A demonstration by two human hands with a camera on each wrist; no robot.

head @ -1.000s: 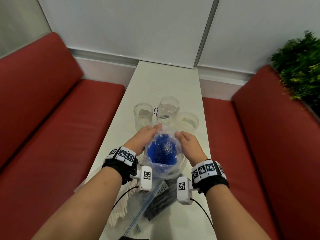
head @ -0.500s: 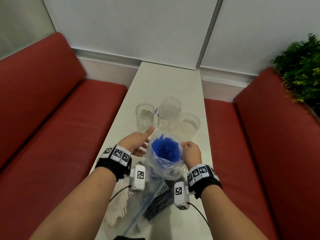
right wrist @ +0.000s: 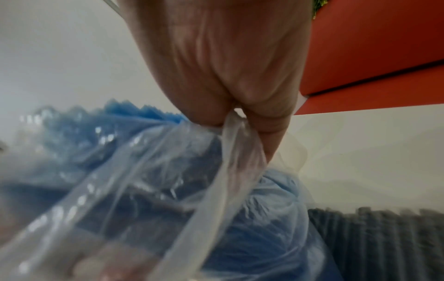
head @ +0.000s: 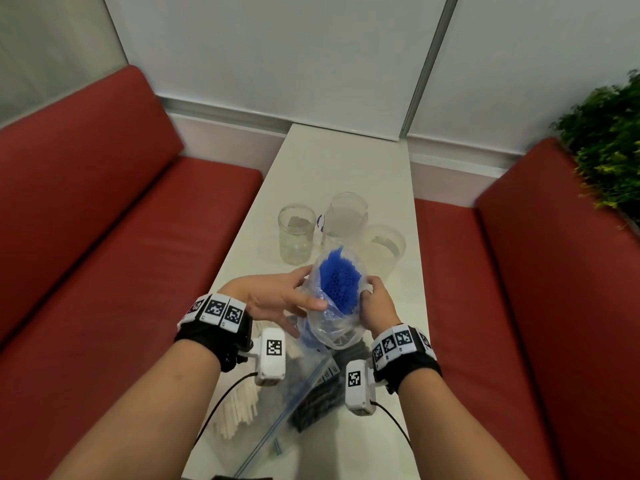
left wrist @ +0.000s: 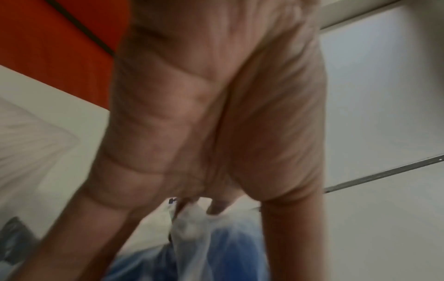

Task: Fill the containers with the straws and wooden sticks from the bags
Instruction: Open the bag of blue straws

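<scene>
Both hands hold one clear plastic bag [head: 332, 317] of blue straws [head: 341, 277] above the middle of the white table [head: 346, 161], its open mouth tilted toward the far end. The left hand [head: 277, 299] is curled around the bag's left side, thumb laid across the plastic and fingertips at the rim; the left wrist view is blurred but shows fingers [left wrist: 216, 205] closing on a fold of the film. The right hand [head: 375, 303] pinches the bag's right rim, and the right wrist view shows a gathered strip of plastic [right wrist: 230, 152] caught between thumb and fingers. The straws stand bunched inside the bag, their ends showing at the mouth. Three clear containers stand just beyond the bag: a jar [head: 296, 233] toward the left edge, a taller jar [head: 346, 216] behind the bag, and a frosted cup [head: 386, 251] toward the right edge. At the near end lie a bag of wooden sticks [head: 239, 410] by the left edge and a zip bag of dark straws [head: 311, 403] beside it.
</scene>
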